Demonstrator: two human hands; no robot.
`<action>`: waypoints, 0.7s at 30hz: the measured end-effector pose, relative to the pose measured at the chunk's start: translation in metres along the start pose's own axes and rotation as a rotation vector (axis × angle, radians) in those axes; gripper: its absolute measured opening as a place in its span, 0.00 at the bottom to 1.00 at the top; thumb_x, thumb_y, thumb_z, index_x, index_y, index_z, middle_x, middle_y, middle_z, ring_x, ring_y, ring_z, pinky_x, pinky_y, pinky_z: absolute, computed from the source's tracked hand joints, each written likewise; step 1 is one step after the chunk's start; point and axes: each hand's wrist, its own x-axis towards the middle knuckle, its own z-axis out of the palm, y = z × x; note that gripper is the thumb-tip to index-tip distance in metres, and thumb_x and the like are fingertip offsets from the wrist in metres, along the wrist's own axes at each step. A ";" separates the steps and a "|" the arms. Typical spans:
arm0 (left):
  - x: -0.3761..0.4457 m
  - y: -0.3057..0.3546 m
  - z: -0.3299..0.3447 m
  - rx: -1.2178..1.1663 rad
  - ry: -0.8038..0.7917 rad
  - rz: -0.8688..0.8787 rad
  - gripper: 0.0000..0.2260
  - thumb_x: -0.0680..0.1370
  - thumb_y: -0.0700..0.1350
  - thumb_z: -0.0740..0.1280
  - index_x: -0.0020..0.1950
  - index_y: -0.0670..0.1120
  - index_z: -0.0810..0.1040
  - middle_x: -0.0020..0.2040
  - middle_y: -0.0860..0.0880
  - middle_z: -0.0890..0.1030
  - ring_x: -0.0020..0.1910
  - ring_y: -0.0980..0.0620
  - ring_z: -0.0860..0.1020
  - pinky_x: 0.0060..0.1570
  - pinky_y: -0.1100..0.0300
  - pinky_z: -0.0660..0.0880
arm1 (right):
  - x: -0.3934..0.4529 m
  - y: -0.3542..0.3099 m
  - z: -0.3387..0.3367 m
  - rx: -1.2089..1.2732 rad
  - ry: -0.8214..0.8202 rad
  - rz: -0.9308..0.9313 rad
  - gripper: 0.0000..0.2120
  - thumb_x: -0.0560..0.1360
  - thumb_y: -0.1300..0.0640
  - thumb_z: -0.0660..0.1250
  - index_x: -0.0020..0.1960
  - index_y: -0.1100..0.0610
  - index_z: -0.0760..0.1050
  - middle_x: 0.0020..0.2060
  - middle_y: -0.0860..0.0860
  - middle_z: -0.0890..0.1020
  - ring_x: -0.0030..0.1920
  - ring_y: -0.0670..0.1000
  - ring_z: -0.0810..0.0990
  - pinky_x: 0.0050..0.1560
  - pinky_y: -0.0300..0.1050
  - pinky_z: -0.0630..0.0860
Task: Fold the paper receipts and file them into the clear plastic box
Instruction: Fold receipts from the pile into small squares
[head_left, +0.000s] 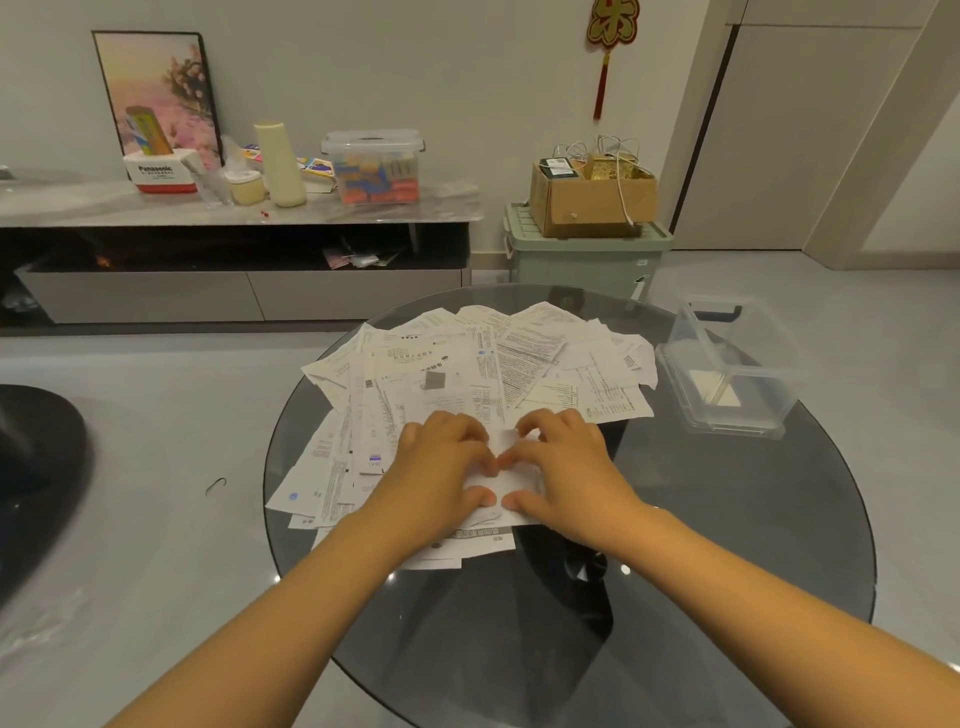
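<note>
pressing receipt (503, 470) between both hands' grip.

A low grey cabinet (234, 208) lines the pale wall (415, 62) above a glossy grey floor (156, 415).

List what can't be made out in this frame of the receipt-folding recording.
- Head view: most of the receipt being folded is covered by the left hand and right hand; its fold state is unclear.
- Print on the receipt pile is too small to read.
- Whether the pale sheet seen inside the clear plastic box is a filed receipt is uncertain through its glare.
- Lower receipts are hidden under upper ones.
</note>
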 end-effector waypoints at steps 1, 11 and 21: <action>0.000 -0.002 0.000 0.017 -0.034 0.010 0.15 0.75 0.54 0.68 0.61 0.55 0.76 0.65 0.58 0.69 0.67 0.57 0.61 0.61 0.62 0.50 | -0.001 0.001 0.000 -0.014 -0.036 -0.010 0.21 0.72 0.42 0.67 0.64 0.45 0.73 0.66 0.44 0.64 0.64 0.49 0.59 0.62 0.42 0.53; -0.003 0.000 -0.011 -0.103 -0.031 -0.085 0.10 0.78 0.55 0.61 0.49 0.54 0.80 0.45 0.57 0.80 0.53 0.52 0.68 0.57 0.58 0.63 | -0.003 0.006 -0.005 0.055 -0.004 -0.014 0.12 0.77 0.48 0.61 0.53 0.50 0.80 0.54 0.45 0.77 0.57 0.46 0.63 0.54 0.38 0.52; 0.001 0.005 -0.001 -0.187 0.062 -0.184 0.12 0.78 0.49 0.65 0.60 0.53 0.72 0.43 0.57 0.71 0.50 0.51 0.72 0.60 0.58 0.66 | 0.006 0.009 0.009 0.256 0.044 0.193 0.13 0.75 0.49 0.66 0.59 0.46 0.72 0.43 0.47 0.77 0.51 0.49 0.70 0.58 0.42 0.65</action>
